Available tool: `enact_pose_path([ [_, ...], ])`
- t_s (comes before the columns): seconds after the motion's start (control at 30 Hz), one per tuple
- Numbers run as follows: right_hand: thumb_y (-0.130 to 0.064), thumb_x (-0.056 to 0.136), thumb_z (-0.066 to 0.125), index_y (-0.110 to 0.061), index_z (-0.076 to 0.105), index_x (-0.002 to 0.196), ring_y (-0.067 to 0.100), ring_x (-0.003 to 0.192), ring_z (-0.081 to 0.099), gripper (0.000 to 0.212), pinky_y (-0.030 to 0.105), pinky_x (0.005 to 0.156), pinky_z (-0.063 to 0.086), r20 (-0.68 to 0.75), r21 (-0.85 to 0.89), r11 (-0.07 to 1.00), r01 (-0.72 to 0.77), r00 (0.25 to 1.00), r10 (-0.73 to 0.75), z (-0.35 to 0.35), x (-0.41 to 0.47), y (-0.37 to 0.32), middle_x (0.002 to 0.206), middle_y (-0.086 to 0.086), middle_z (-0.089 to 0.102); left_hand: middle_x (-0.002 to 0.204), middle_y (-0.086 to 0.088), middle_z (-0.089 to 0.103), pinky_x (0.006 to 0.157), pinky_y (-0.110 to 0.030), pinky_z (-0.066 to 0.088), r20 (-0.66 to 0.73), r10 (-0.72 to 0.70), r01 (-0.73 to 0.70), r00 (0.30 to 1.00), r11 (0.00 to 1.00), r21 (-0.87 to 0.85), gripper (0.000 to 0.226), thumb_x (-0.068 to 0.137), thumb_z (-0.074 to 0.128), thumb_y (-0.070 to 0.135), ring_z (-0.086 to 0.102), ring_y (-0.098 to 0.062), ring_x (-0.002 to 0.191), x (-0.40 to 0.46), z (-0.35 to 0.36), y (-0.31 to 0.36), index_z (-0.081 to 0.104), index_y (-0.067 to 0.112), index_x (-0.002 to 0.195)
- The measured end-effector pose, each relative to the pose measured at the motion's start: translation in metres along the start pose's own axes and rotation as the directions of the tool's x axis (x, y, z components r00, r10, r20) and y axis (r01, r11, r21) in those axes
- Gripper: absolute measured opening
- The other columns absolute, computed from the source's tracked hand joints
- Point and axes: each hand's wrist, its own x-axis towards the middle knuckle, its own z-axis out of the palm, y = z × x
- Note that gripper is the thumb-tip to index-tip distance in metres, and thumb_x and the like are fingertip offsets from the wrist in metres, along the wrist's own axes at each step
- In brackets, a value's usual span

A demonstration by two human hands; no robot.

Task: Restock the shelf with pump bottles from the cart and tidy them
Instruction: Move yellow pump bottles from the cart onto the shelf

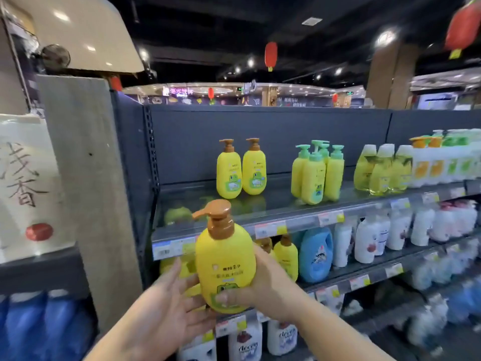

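Here, in the head view, a yellow pump bottle (pixel 225 267) with a brown pump top is held upright in front of the shelf (pixel 286 217), its long axis near vertical with a slight lean. The pump spout points to the left, and the printed label with a green cartoon figure faces the camera. The right hand (pixel 260 290) has its grip wrapped round the lower right side of the bottle, thumb curled across the front near the base. The left hand (pixel 169 306) lies at the bottle's lower left with fingers fairly straight, touching or almost touching its side; its grip is released, not curled round anything.

Behind the held bottle, on the top shelf, two matching yellow bottles (pixel 241 169) with brown pumps stand upright side by side, labels forward, spouts pointing left. To their right stands a cluster of yellow bottles with green pumps (pixel 317 173), bunched close together. Further right are pale clear bottles (pixel 382 169), then white ones, blurred. On the shelf below sit a blue jug (pixel 315 255) and white bottles (pixel 369 239). Price tags run along the shelf edges.
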Motion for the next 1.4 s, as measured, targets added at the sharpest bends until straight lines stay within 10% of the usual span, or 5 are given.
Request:
enact_pose_path([
  [0.27,-0.038,0.048,0.090,-0.030,0.051,0.114,0.015,0.099,0.067,0.076,0.044,0.084,0.057,-0.177,-0.050,0.998,0.033,0.983,-0.042,-0.135,0.057,0.018,0.107,-0.003,0.069,0.124,-0.023,0.063,0.105,-0.050,0.039,0.074,0.099,-0.100,0.992,0.995,0.021,0.066,0.088,0.037,0.062,0.056,-0.041,0.120,0.089,0.103,0.048,0.053,0.011,0.126],
  [0.47,-0.022,0.062,0.088,-0.025,0.053,0.109,0.009,0.089,0.068,0.059,0.022,0.069,0.056,-0.202,0.000,1.000,0.006,0.979,-0.006,-0.198,0.126,0.042,0.100,-0.003,0.071,0.150,-0.021,0.035,0.112,-0.049,0.029,-0.076,0.225,-0.229,0.971,0.972,-0.054,0.056,0.089,0.042,0.057,0.032,-0.036,0.140,0.147,0.124,0.084,0.050,0.014,0.123],
  [0.77,-0.018,0.062,0.087,-0.022,0.056,0.111,0.014,0.093,0.068,0.058,0.027,0.071,0.056,-0.127,0.101,0.991,-0.088,0.987,0.100,-0.212,0.221,0.092,0.103,-0.001,0.071,0.159,-0.017,0.012,0.119,-0.043,0.011,-0.095,0.252,-0.261,0.963,0.961,-0.092,0.085,0.089,0.038,0.061,0.009,-0.029,0.148,0.228,0.135,0.120,0.014,0.006,0.150],
  [1.4,-0.024,0.065,0.086,-0.025,0.050,0.121,0.012,0.098,0.065,0.067,0.033,0.087,0.056,-0.122,0.117,0.985,-0.126,0.983,0.141,-0.208,0.247,0.126,0.106,-0.007,0.068,0.132,0.000,0.048,0.116,-0.037,0.020,-0.036,0.245,-0.246,0.969,0.969,-0.016,0.088,0.087,0.032,0.067,0.033,-0.023,0.140,0.262,0.148,0.123,0.030,0.000,0.144],
])
